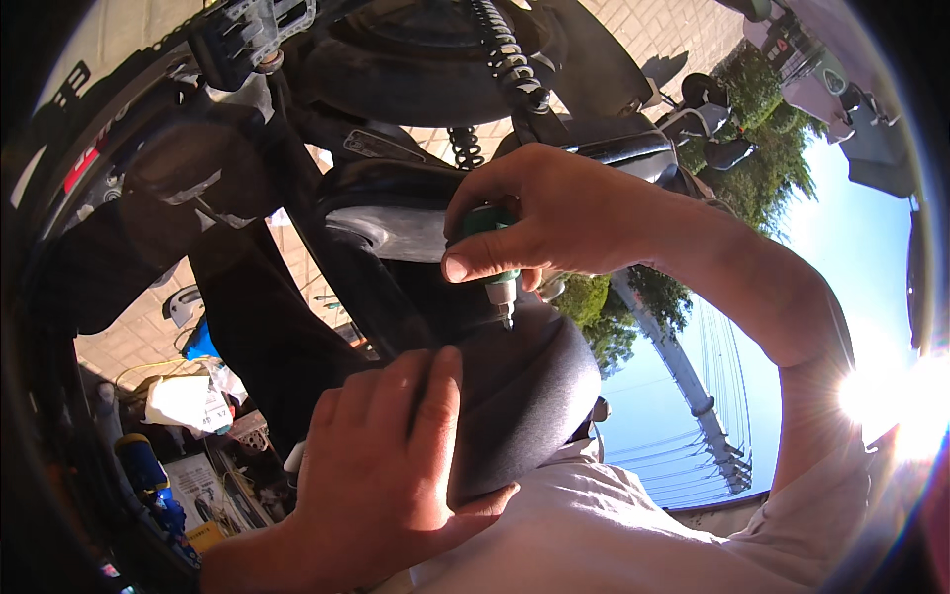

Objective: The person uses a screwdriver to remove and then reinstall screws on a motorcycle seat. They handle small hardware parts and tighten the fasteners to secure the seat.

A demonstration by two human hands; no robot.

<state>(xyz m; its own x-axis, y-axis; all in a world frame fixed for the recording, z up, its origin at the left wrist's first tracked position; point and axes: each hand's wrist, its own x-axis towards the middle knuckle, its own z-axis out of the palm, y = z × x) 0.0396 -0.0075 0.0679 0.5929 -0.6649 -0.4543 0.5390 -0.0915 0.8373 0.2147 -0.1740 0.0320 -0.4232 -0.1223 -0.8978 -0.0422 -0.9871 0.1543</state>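
The right hand is clenched round a green-handled screwdriver, its short metal tip pointing down onto the top of a black rounded cover; the left hand lies below the tip, fingers spread flat against the cover's near side, bracing rather than gripping. The cover looks like stiff moulded plastic, smooth and probably slippery, light enough to shift under pressure, so the flat palm hold low on its flank seems right. The driver's stubby handle fills the palm and should take a firm twist; above the cover runs a coiled shock spring.
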